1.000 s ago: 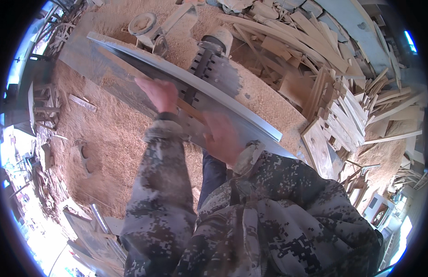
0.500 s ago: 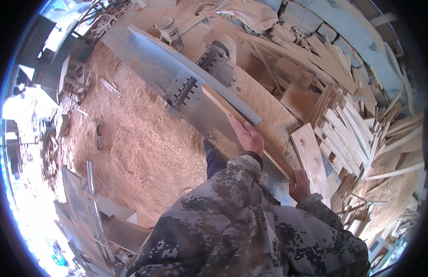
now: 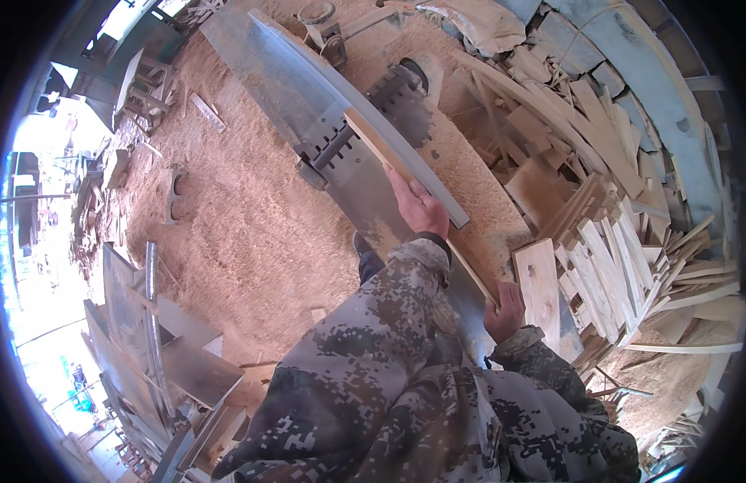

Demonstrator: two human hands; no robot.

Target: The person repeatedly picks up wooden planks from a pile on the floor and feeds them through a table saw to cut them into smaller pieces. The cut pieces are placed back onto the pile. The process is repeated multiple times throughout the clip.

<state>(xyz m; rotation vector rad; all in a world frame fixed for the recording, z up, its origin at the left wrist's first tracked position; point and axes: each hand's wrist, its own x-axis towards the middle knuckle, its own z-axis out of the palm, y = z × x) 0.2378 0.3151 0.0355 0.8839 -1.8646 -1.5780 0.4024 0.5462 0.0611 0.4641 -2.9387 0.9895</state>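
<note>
A long narrow wooden strip lies along the metal fence of a jointer, on the machine's grey table. Its far end reaches the toothed cutter slot. My left hand presses on the middle of the strip, fingers stretched forward along it and close to the fence. Farther back, my right hand is closed around the strip's near end. Both sleeves are camouflage cloth.
Sawdust covers the floor at left. Behind the fence is a second toothed slot. Cut strips and a wide board lie at right, with offcuts beyond. A metal pipe leans among panels at lower left.
Both hands have pushed the wooden strip forward along the fence, bringing its far end up to the cutter slot. The whole view has shifted slightly.
</note>
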